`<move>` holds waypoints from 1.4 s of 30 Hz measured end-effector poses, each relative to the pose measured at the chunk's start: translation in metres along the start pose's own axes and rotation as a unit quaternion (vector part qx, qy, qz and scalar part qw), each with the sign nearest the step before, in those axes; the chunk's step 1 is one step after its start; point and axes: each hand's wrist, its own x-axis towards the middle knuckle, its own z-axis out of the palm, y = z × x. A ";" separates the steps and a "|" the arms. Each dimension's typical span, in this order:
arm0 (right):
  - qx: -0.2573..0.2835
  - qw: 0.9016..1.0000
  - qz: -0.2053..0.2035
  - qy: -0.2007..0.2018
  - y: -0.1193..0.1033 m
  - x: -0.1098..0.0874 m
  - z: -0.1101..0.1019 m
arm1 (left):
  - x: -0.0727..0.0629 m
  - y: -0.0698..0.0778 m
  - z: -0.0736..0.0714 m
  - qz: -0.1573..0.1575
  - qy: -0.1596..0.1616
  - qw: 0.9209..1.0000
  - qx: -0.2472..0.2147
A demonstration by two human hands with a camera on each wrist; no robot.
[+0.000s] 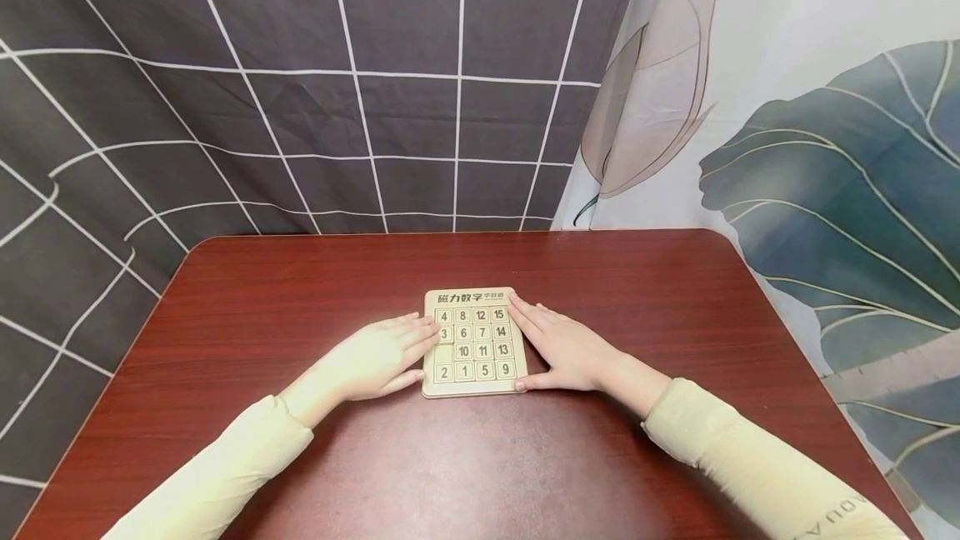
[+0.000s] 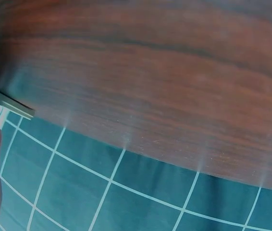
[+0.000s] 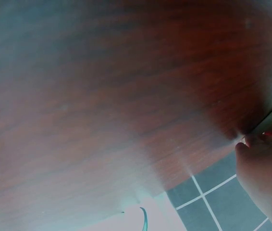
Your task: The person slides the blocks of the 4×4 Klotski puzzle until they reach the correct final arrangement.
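A pale number sliding puzzle (image 1: 471,389) lies flat on the table, its numbered tiles in rows with a gap at the left of the third row. From the left, my left hand (image 1: 375,359) reaches in with fairly straight fingers, fingertips over the board's left edge at the 3 tile (image 1: 444,334). My right hand (image 1: 566,348) touches the right side, fingers at the upper corner and thumb at the lower one. Both wrist views show only part of each hand beside the puzzle's edge (image 2: 18,108).
The red-brown wooden table (image 1: 300,273) has rounded far corners. Behind it hangs a dark grid-patterned cloth (image 1: 408,115). A white curtain with large leaf prints (image 1: 840,165) hangs at the right.
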 end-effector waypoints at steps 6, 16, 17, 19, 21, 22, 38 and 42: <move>-0.004 1.000 -0.001 0.002 0.001 0.000 0.001 | -0.008 0.007 -0.002 0.019 0.023 1.000 -0.002; -0.003 1.000 -0.004 0.004 0.000 0.000 0.000 | -0.019 0.027 -0.005 0.076 0.082 0.994 -0.003; -0.003 1.000 -0.004 0.005 0.000 0.000 0.000 | -0.019 0.028 -0.005 0.077 0.082 0.994 -0.001; -0.002 1.000 -0.004 0.006 0.000 0.000 -0.001 | -0.019 0.030 -0.005 0.078 0.078 0.994 0.005; -0.001 1.000 -0.005 0.006 0.000 0.000 -0.001 | -0.019 0.030 -0.003 0.077 0.073 0.994 0.009; -0.001 1.000 -0.004 0.005 0.000 0.000 -0.001 | -0.018 0.029 -0.003 0.076 0.070 0.995 0.009; 0.000 1.000 -0.004 0.002 0.000 0.000 -0.001 | -0.009 0.016 -0.001 0.045 0.048 0.998 -0.001; 0.002 1.000 -0.005 0.003 -0.001 -0.001 -0.002 | -0.007 0.020 -0.003 0.062 0.061 0.996 0.001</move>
